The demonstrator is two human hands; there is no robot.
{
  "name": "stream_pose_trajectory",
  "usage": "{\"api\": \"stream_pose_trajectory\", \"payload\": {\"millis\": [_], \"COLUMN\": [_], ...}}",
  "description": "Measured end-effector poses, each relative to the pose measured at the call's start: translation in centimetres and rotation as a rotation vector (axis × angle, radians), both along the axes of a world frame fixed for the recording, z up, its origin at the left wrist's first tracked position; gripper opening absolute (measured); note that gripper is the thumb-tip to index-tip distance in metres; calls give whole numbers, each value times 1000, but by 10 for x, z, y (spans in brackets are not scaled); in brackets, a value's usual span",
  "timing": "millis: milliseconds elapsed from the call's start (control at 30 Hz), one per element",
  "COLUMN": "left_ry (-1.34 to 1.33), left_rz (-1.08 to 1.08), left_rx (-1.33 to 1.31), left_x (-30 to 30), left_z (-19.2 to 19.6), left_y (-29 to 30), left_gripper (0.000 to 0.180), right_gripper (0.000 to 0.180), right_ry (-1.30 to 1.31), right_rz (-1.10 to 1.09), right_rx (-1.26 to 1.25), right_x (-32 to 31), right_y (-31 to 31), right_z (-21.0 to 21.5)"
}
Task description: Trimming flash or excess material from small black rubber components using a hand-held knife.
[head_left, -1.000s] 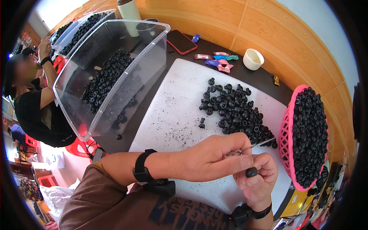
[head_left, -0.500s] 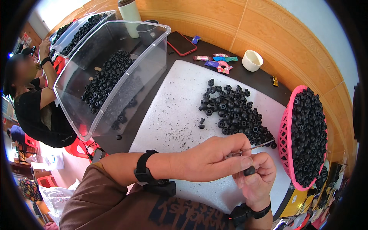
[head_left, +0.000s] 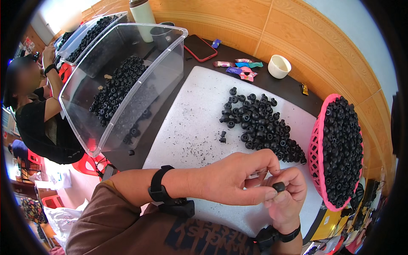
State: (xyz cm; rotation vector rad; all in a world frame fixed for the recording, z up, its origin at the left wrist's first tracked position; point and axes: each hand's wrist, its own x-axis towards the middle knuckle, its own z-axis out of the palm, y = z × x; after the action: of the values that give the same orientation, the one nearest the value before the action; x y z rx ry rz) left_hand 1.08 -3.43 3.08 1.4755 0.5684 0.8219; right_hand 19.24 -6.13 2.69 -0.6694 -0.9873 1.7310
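The left hand is reaching across from the lower left, its thumb and fingers closing in a pinch on a small black rubber piece; the right hand is coming up from below and meeting it, its fingertips pressing the same piece from the other side, so that both hands are pinching it together just above the near edge of the white board; a thin pale sliver is showing between the fingers, too small to tell what it is. A black band is sitting on the left wrist, and a dark one on the right.

Just beyond the hands, a loose heap of black rubber pieces is lying on the board; two stray pieces are lying apart at its left. To the right, a pink basket is standing heaped with the same black pieces. To the left, a clear plastic bin is tilting on the dark table, holding more of them. Farther back, a red phone, some coloured wrappers and a white cup are lying near the wooden wall. At far left, another person in black is sitting.
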Motion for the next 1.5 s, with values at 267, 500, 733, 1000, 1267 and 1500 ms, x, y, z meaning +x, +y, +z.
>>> {"api": "stream_pose_trajectory", "payload": {"millis": [267, 500, 733, 1000, 1267, 1500], "left_ry": [30, 91, 254, 199, -159, -288], "left_rz": [34, 157, 218, 221, 273, 124], "left_rx": [140, 394, 466, 308, -256, -398], "left_x": [1, 4, 2, 2, 10, 7], "left_z": [-3, -3, 2, -10, -46, -44], "left_y": [-2, -1, -2, 5, 23, 19], "left_gripper": [28, 29, 22, 13, 13, 13], "right_gripper": [27, 28, 27, 24, 20, 26], "right_ry": [22, -1, -17, -143, -380, -380], "right_rz": [-39, -38, -35, -103, -207, -15], "right_rx": [-63, -33, 61, 103, 206, 225], "right_x": [-3, -2, -8, -17, -51, -136], "right_y": [-2, 0, 3, -4, -4, 12], "right_z": [5, 4, -2, -8, 25, 98]}}
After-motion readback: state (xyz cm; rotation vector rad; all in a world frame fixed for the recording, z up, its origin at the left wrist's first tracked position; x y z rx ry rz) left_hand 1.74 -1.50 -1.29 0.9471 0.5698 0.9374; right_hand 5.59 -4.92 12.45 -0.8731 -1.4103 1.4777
